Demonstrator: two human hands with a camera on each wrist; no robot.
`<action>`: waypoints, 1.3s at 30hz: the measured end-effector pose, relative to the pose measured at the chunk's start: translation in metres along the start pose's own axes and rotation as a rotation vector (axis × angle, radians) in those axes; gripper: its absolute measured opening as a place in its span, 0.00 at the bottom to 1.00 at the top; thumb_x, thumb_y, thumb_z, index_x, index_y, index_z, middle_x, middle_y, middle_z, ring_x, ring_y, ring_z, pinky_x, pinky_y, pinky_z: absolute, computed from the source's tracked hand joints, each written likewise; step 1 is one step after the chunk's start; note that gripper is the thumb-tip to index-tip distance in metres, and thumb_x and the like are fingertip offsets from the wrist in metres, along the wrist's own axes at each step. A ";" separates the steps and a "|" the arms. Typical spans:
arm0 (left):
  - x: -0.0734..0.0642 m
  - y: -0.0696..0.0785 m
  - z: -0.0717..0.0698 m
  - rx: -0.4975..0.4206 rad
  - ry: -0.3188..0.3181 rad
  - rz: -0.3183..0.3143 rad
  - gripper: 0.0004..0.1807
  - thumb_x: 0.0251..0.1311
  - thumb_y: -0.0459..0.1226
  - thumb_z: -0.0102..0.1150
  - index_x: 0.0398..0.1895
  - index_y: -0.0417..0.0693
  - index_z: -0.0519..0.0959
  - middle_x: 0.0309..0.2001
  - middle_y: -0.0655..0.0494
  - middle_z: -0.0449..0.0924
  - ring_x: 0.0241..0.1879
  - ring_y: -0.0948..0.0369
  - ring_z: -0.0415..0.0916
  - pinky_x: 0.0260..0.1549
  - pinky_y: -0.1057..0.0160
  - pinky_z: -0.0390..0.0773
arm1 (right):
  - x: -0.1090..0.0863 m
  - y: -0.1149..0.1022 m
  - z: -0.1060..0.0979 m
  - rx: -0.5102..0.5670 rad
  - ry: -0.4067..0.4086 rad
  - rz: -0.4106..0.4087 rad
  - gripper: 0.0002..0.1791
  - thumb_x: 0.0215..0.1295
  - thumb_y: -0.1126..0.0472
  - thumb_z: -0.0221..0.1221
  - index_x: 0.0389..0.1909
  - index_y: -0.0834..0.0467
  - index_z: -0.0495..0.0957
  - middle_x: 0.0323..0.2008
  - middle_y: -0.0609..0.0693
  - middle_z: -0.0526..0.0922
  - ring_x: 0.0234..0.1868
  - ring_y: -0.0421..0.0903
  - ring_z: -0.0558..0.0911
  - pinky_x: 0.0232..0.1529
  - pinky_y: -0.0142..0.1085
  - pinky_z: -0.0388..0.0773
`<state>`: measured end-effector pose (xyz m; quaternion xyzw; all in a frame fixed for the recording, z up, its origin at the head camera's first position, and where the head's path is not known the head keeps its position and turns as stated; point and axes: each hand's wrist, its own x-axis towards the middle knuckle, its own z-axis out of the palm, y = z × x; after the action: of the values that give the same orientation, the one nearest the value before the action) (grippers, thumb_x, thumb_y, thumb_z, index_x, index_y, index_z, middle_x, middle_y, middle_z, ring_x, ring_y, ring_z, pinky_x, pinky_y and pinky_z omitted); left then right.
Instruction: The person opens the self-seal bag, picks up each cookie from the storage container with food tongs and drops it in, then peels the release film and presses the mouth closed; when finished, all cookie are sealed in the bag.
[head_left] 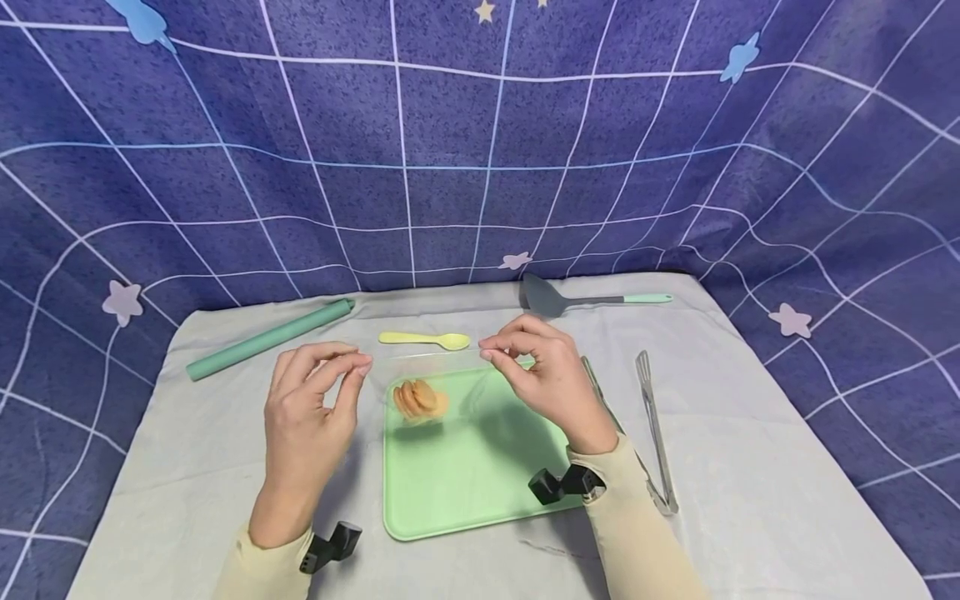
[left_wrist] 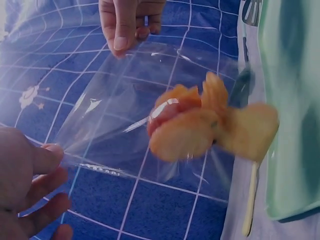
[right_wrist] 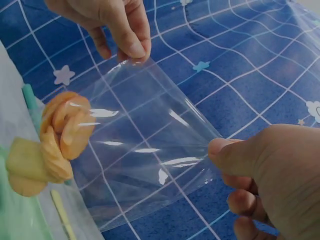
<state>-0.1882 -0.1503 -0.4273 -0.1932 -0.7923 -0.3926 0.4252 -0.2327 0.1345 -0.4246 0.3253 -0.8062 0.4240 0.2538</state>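
A clear plastic bag [right_wrist: 145,137] hangs stretched between my two hands over the green tray [head_left: 472,487]. My left hand [head_left: 311,417] pinches one upper corner between thumb and forefinger. Opposite it, my right hand [head_left: 543,371] pinches the other corner in the same way. Several golden-brown cookies [left_wrist: 185,132], some with ridged or twisted shapes, are bunched at the low end of the bag. From the head view these cookies [head_left: 416,400] appear above the tray's far left corner. The left wrist view shows the bag's film slack and shiny around them.
A yellow spoon [head_left: 423,339] lies just beyond the tray. At the back left is a green rolling pin [head_left: 270,340]; a grey spatula [head_left: 546,297] with a mint handle end lies at the back right. Metal tongs [head_left: 657,433] sit right of the tray, partly behind my right forearm.
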 end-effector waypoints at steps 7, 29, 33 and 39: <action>-0.005 0.000 -0.002 0.030 -0.085 -0.098 0.03 0.65 0.29 0.66 0.39 0.42 0.85 0.38 0.55 0.87 0.41 0.54 0.79 0.46 0.57 0.71 | 0.000 0.000 0.001 0.018 -0.018 0.034 0.03 0.66 0.61 0.69 0.35 0.52 0.84 0.40 0.41 0.84 0.40 0.39 0.80 0.39 0.40 0.79; -0.006 -0.001 -0.153 -0.053 -0.601 -0.184 0.22 0.53 0.20 0.70 0.42 0.57 0.86 0.39 0.64 0.85 0.45 0.69 0.78 0.49 0.79 0.69 | 0.002 -0.059 0.045 0.343 -0.382 -0.020 0.02 0.68 0.58 0.68 0.37 0.51 0.87 0.33 0.35 0.84 0.32 0.30 0.79 0.38 0.28 0.79; -0.017 -0.024 -0.177 -0.065 -0.679 -0.222 0.21 0.54 0.19 0.68 0.42 0.54 0.85 0.38 0.62 0.86 0.47 0.68 0.78 0.51 0.78 0.68 | 0.002 -0.067 0.066 0.395 -0.543 0.016 0.02 0.67 0.58 0.68 0.36 0.51 0.87 0.31 0.32 0.82 0.29 0.28 0.77 0.36 0.26 0.78; -0.038 -0.092 -0.147 0.015 -0.733 -0.664 0.12 0.73 0.42 0.60 0.50 0.46 0.83 0.43 0.56 0.87 0.44 0.71 0.79 0.39 0.78 0.70 | 0.012 -0.035 0.125 0.204 -0.637 0.172 0.02 0.66 0.56 0.70 0.36 0.49 0.88 0.28 0.29 0.82 0.27 0.28 0.75 0.31 0.23 0.74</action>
<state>-0.1493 -0.3219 -0.4523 -0.0526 -0.9114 -0.4073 -0.0282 -0.2317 0.0098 -0.4618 0.3959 -0.8230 0.3993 -0.0811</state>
